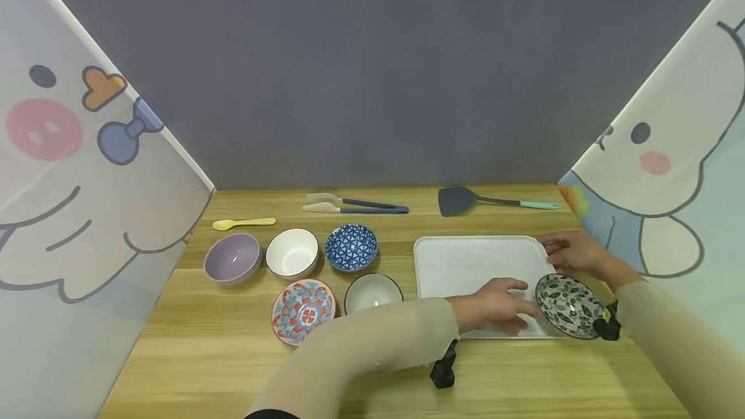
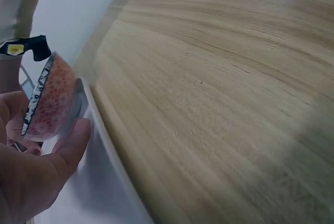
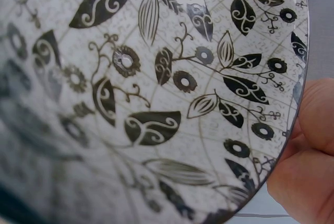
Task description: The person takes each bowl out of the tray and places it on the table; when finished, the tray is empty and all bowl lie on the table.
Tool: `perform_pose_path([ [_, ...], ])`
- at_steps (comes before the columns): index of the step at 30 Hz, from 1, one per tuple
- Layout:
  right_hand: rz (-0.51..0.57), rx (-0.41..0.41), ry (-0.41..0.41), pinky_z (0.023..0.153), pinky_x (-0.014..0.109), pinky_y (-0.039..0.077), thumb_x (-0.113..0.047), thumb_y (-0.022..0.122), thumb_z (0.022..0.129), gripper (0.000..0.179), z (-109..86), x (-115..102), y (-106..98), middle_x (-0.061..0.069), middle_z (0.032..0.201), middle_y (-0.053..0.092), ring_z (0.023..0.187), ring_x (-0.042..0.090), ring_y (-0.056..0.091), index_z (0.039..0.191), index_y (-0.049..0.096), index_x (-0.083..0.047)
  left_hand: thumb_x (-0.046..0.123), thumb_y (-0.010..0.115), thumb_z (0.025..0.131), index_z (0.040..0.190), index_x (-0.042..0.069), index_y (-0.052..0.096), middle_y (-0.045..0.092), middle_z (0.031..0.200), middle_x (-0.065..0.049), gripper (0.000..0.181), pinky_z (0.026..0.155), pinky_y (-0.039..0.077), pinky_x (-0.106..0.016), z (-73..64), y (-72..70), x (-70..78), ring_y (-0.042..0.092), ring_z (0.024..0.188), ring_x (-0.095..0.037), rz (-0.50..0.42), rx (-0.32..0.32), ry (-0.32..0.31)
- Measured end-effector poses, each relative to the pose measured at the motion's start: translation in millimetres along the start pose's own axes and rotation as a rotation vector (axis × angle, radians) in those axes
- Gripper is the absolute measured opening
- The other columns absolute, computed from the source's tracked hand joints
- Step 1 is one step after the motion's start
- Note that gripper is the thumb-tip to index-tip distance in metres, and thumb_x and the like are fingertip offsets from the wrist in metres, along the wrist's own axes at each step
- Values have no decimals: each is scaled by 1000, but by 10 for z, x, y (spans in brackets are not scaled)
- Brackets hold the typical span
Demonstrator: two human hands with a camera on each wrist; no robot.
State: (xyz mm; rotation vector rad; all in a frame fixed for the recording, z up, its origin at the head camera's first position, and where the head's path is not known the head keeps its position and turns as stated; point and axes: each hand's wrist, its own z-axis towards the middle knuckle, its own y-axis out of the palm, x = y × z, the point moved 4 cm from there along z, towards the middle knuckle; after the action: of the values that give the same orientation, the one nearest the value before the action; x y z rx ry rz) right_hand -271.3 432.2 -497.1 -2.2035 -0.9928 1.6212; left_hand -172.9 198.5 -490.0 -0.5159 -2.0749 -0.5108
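Note:
A black-and-white leaf-patterned bowl (image 1: 570, 308), reddish on its outside in the left wrist view (image 2: 54, 98), sits slightly tilted at the right end of a white tray (image 1: 465, 264). My left hand (image 1: 499, 306) reaches over the tray with fingers spread, its fingertips close beside the bowl; whether they touch it is unclear. At the tray's far right corner, the bent fingers of my right hand (image 1: 573, 254) grip the rim. The bowl's patterned inside (image 3: 172, 93) fills most of the right wrist view, hiding part of that hand.
Left of the tray stand a blue patterned bowl (image 1: 352, 247), a white bowl (image 1: 293, 253), a purple bowl (image 1: 233, 258), a red-blue bowl (image 1: 304, 311) and a grey-white bowl (image 1: 372, 291), partly behind my left sleeve. Farther back lie a yellow spoon (image 1: 244, 222), tongs (image 1: 367, 209) and a spatula (image 1: 460, 200).

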Motion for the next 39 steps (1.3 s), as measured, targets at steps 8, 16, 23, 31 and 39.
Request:
perform_pose_path([
  [8, 8, -14, 3, 70, 36, 64, 4, 69, 92, 58, -3, -23, 15, 28, 119, 65, 90, 21, 70, 144, 46, 16, 3, 76, 88, 138, 14, 62, 72, 92, -5, 53, 85, 62, -57, 81, 98, -62, 75, 93, -39, -32, 4, -6],
  [16, 0, -9, 14, 71, 37, 65, 4, 69, 91, 56, 2, -7, -2, 25, 116, 65, 90, 18, 68, 142, 47, 16, 1, 76, 87, 136, 15, 63, 72, 88, -6, 52, 83, 62, -57, 125, 148, -64, 75, 91, -37, -37, 11, 9],
  [23, -9, -27, 18, 73, 35, 64, 3, 68, 93, 57, 17, -27, -10, 31, 123, 61, 94, 19, 67, 144, 45, 15, 2, 78, 87, 121, 12, 66, 73, 81, -6, 37, 80, 63, -57, 172, 177, -48, 75, 87, -36, -63, 70, 51],
  [31, 5, -27, 21, 74, 36, 64, 2, 68, 94, 58, 13, -89, 7, 33, 126, 59, 95, 19, 67, 145, 44, 15, -2, 74, 89, 112, 12, 65, 73, 75, -12, 29, 80, 61, -62, 208, 184, -54, 74, 89, -47, -104, 106, 103],
  [39, 1, -18, 21, 72, 37, 65, 3, 67, 93, 59, -24, -91, 13, 35, 127, 58, 94, 21, 67, 146, 43, 15, -10, 69, 83, 110, 12, 68, 73, 75, -22, 35, 74, 63, -58, 140, 191, -62, 74, 83, -47, -122, 154, 94],
])
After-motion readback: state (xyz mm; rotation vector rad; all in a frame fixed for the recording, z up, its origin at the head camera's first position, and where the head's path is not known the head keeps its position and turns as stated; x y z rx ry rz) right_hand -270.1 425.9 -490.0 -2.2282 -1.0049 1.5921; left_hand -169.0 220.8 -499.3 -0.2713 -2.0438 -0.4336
